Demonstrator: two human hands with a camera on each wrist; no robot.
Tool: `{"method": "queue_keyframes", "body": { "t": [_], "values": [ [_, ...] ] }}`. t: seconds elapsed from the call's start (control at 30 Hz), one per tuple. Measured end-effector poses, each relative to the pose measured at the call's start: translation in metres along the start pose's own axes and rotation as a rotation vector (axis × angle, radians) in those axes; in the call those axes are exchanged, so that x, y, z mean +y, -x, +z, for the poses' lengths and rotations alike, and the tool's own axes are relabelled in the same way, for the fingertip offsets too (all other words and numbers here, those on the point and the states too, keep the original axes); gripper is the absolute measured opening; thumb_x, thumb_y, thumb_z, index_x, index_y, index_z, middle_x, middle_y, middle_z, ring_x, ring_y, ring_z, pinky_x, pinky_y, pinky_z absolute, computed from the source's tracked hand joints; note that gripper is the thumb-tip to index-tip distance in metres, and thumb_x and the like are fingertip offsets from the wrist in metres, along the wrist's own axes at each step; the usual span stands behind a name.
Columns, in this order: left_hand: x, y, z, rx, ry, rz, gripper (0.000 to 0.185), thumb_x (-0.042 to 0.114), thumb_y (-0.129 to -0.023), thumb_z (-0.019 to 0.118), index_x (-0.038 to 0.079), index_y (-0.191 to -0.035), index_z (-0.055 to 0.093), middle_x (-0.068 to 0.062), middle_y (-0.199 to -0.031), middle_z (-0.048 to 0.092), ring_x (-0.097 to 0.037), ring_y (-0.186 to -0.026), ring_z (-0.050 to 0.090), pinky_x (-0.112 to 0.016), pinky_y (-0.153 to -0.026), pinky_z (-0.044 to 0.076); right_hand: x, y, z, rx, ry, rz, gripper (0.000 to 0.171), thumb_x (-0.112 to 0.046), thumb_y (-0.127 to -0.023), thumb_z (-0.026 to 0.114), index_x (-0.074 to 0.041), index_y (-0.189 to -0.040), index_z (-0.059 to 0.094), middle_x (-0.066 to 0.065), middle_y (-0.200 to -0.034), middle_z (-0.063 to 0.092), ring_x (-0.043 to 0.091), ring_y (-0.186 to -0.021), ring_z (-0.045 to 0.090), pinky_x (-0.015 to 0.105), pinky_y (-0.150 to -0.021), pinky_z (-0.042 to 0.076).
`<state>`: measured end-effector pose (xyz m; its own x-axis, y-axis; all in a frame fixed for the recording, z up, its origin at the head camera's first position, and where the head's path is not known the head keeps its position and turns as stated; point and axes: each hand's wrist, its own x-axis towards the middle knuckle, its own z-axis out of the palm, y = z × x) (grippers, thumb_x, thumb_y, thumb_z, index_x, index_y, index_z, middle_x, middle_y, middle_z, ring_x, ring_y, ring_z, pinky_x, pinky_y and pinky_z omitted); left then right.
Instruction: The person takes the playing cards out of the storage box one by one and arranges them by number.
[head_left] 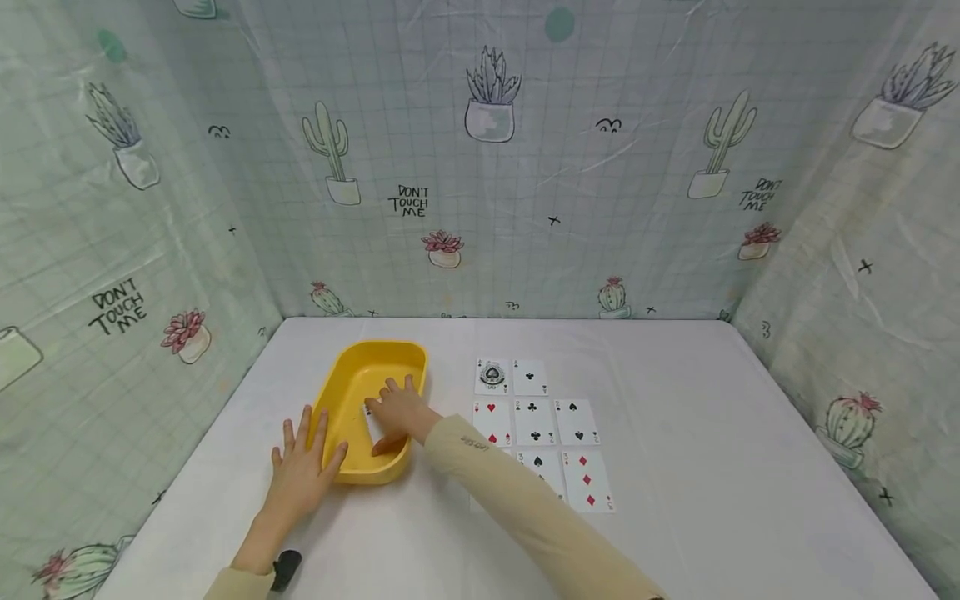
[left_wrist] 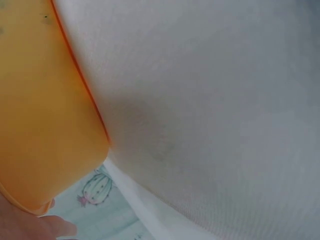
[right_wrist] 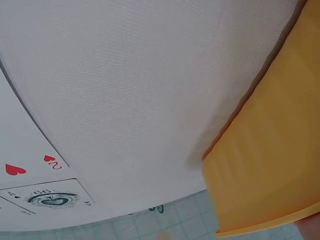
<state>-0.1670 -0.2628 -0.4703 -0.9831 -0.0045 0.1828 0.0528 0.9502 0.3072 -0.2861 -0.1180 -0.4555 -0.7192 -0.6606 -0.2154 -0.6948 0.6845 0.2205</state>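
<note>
Our left hand [head_left: 300,467] rests flat, fingers spread, against the yellow tray [head_left: 352,377], steadying it. Our right hand [head_left: 399,412] reaches inside, fingers curled on a card [head_left: 372,423].

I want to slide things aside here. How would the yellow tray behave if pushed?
The yellow tray looks like thin plastic, probably light. On the smooth white tablecloth it would likely slide rather than tip, being low and wide. The left hand at its wall probably steadies it.

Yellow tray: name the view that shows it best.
Head view: the whole yellow tray shows, both hands at it. The left wrist view gives only its outer wall; the right wrist view only a corner.
</note>
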Motion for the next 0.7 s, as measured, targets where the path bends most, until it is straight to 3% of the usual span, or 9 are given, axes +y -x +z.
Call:
{"method": "queue_keyframes", "body": {
  "t": [0.37, 0.7],
  "values": [
    [0.0009, -0.0016, 0.0001, -0.001, 0.018, 0.001, 0.069, 0.045, -0.092, 0.036, 0.000, -0.141, 0.018, -0.028, -0.146, 0.009, -0.058, -0.127, 0.005, -0.075, -0.089, 0.013, 0.0025, -0.0001, -0.0023, 0.082, 0.018, 0.011, 0.096, -0.075, -0.064, 0.053, -0.018, -0.138, 0.032, -0.001, -0.137, 0.039, 0.022, -0.128, 0.028, 0.049, -0.103, 0.028],
    [-0.0003, -0.0007, 0.0014, -0.005, 0.006, -0.010, 0.068, 0.041, -0.092, 0.040, 0.000, -0.141, 0.018, -0.028, -0.146, 0.009, -0.058, -0.127, 0.005, -0.076, -0.088, 0.013, 0.0010, 0.0050, -0.0044, 0.173, -0.045, 0.025, 0.096, -0.072, -0.063, 0.058, -0.019, -0.138, 0.032, -0.003, -0.137, 0.034, 0.020, -0.127, 0.025, 0.047, -0.100, 0.030]
  ]
}}
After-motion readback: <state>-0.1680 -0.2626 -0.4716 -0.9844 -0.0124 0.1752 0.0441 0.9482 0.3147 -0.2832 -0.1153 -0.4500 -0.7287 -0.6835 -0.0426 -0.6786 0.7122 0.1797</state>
